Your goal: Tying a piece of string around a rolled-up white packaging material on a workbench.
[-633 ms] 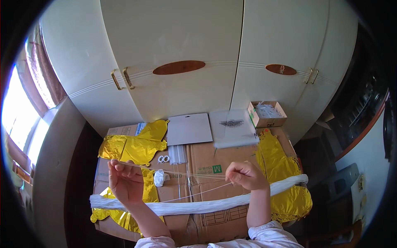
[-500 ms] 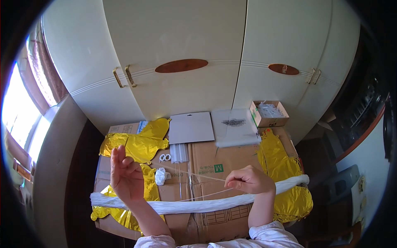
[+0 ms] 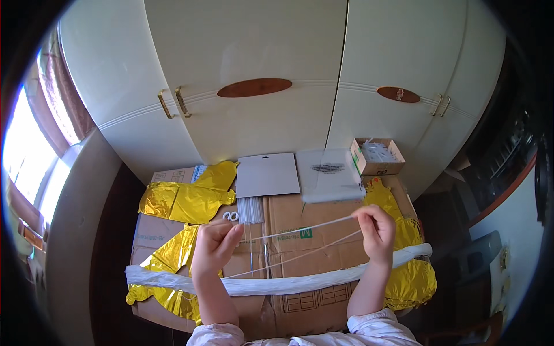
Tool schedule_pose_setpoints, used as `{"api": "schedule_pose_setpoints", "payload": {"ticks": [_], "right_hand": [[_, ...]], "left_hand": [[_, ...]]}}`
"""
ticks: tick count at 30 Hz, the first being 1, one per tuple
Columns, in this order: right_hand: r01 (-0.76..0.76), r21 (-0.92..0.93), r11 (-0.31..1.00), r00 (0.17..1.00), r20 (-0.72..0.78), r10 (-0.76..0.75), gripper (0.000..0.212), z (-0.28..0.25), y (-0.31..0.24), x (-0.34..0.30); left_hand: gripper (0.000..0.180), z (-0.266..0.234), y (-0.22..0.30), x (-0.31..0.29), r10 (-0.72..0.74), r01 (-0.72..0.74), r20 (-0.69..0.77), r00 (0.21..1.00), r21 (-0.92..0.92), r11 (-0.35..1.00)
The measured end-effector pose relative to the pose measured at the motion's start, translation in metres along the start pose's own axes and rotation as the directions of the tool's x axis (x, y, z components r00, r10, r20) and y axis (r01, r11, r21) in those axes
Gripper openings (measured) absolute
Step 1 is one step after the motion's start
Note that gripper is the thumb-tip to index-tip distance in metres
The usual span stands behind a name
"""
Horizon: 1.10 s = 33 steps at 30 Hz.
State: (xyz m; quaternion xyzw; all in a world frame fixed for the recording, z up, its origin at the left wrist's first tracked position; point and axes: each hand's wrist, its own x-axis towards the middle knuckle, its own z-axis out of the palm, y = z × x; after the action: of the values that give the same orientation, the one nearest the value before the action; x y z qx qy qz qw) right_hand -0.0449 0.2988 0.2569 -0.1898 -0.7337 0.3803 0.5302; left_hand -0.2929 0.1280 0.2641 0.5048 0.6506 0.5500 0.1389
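A thin white string [image 3: 300,230] runs taut between my two raised hands, with a second strand sloping from my right hand down toward the bundle. My left hand [image 3: 214,245] is closed in a fist around the string's left end. The right hand [image 3: 376,233] pinches the other end, a little higher and farther right. Below both hands a long white bundle of strings [image 3: 294,284] lies crosswise, passing under my forearms. Yellow foil balloons, flat, lie on either side: one at far left [image 3: 190,196], one under the bundle's left end [image 3: 173,254], another at right [image 3: 412,282].
Flattened cardboard [image 3: 323,262] covers the table. Toward the back are a grey-white card [image 3: 268,175], a clear plastic bag [image 3: 329,176], clear thin tubes [image 3: 250,211], white rings [image 3: 231,216] and a small box [image 3: 378,167] of white pieces. A cream cabinet [image 3: 248,46] stands behind.
My left hand has come down and to the right, its fingers closing on the string. My right hand has risen and shifted right. The crumpled white wad is now hidden behind the left hand.
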Motion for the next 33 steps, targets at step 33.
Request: {"api": "schedule_pose_setpoints", "payload": {"ticks": [33], "right_hand": [[0.083, 0.023, 0.996, 0.927, 0.364, -0.086, 0.002, 0.050, 0.001, -0.006]], "left_hand": [[0.026, 0.012, -0.003, 0.009, 0.199, -0.134, 0.246, 0.949, -0.258, 0.957]]}}
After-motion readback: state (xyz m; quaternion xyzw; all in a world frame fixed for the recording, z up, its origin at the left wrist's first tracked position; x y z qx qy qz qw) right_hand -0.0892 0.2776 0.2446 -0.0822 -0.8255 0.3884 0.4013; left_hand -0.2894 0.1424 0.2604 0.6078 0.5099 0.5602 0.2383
